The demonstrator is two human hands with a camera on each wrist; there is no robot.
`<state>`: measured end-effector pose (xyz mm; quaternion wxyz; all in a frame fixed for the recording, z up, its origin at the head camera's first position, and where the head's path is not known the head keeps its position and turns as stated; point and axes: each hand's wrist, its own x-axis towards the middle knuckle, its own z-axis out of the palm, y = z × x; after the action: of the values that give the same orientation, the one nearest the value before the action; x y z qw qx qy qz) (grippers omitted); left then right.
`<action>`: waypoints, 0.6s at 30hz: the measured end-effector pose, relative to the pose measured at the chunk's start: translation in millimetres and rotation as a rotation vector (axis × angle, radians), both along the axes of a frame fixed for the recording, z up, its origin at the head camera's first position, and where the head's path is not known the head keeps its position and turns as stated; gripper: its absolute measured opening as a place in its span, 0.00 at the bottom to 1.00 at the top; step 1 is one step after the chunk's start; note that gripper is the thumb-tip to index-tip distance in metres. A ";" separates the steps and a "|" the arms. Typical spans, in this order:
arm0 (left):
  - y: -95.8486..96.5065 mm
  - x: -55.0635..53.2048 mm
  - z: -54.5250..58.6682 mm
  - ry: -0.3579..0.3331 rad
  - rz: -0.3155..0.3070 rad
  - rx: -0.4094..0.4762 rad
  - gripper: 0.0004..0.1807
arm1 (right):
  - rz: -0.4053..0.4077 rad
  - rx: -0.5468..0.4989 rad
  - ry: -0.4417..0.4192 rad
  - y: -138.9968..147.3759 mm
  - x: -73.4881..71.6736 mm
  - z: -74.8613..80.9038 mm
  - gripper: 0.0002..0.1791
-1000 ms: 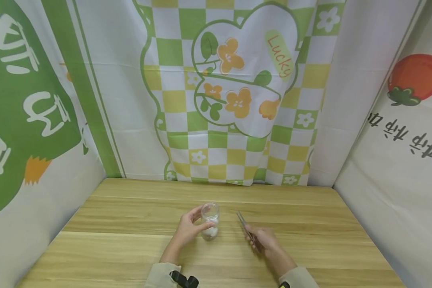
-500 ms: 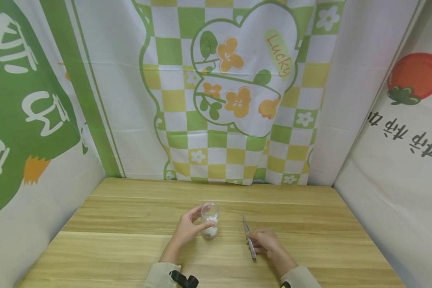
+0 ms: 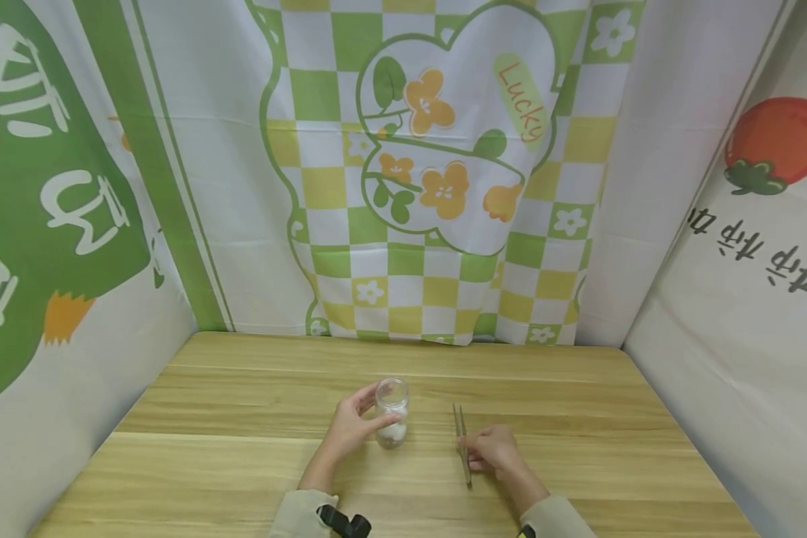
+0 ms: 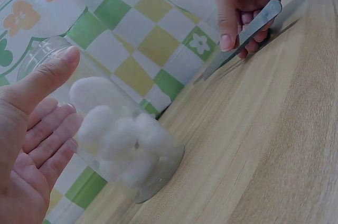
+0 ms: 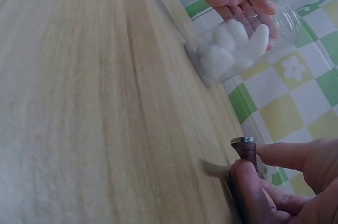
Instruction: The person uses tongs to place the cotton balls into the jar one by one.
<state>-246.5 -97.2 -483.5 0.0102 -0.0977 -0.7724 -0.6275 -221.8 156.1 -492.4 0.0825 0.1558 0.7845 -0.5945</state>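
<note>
A clear glass jar (image 3: 392, 394) without a lid stands upright on the wooden table, partly filled with white cotton balls (image 4: 121, 139). My left hand (image 3: 353, 422) holds it from the left, thumb across the near side and fingers around the far side. To the right of the jar, my right hand (image 3: 498, 448) pinches a pair of metal tweezers (image 4: 264, 18) between thumb and fingers, low over the tabletop. Their two tips point away from me, slightly apart in the head view. Only the rounded end of the tweezers shows plainly in the right wrist view.
The wooden table (image 3: 242, 403) reaches back to a green-and-yellow checked curtain (image 3: 403, 261). Printed cloth walls close in the left and right sides. Each sleeve cuff carries a strapped-on device, the black one (image 3: 344, 521) being on the left.
The tweezers have turned in my right hand, from slanting toward the jar to pointing nearly straight ahead, and the fingers have shifted on them. Left hand and jar have stayed put.
</note>
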 end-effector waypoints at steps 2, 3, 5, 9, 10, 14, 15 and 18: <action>0.0 0.0 0.0 0.003 0.000 0.001 0.35 | -0.001 0.012 0.003 -1.0 -0.3 0.2 0.11; 0.0 0.1 0.1 0.005 -0.001 0.001 0.35 | -0.002 0.018 0.005 -1.4 -0.4 0.2 0.11; -0.1 0.2 -0.1 0.011 -0.006 -0.004 0.34 | -0.002 0.029 0.008 -1.8 -0.1 0.3 0.11; 0.0 -0.3 -0.9 0.010 -0.010 -0.004 0.34 | -0.003 0.038 0.028 -2.1 0.5 -0.2 0.11; 0.1 -0.4 -0.9 0.012 -0.010 -0.005 0.35 | -0.004 0.036 0.035 -2.3 0.6 -0.4 0.11; 0.0 -1.3 -2.2 0.011 -0.008 -0.006 0.35 | -0.018 0.021 0.057 -3.4 0.7 -1.2 0.10; -0.1 -1.5 -2.6 0.010 -0.009 -0.006 0.36 | -0.023 0.016 0.060 -3.7 0.7 -1.4 0.10; -0.6 -1.9 -4.0 0.021 -0.015 -0.023 0.36 | -0.026 0.005 0.061 -4.5 0.3 -1.6 0.09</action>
<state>-248.5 -97.9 -487.4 0.0124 -0.1101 -0.7788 -0.6174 -221.5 151.7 -494.0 0.0503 0.1479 0.7862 -0.5979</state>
